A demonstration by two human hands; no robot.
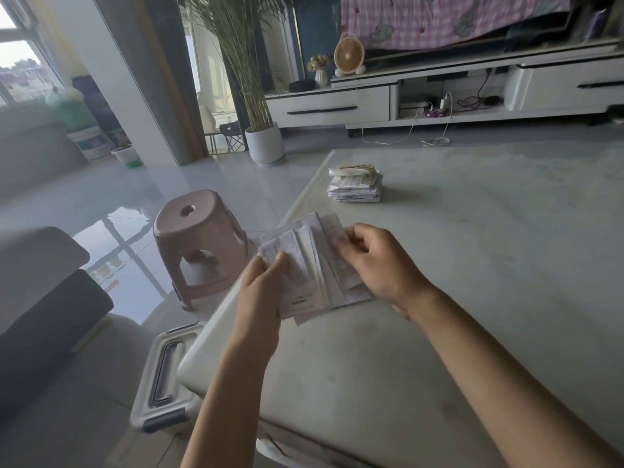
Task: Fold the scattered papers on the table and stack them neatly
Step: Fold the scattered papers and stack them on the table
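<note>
Loose printed white papers (312, 265), fanned over the pale marble table's (472, 248) near-left edge, sit gripped in my left hand (261, 288); my right hand (374, 261) pinches one sheet. The folded paper stack (355, 184) waits beyond. I judge that a weak grip could spill sheets floorward.

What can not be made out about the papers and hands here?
Head view:
Print on the fanned white papers: too small and blurred to read.
Their lower left corner: covered by the left hand; their right edge, by the right hand.
Sheet count in the folded white paper stack on the pale marble table: too small.
</note>
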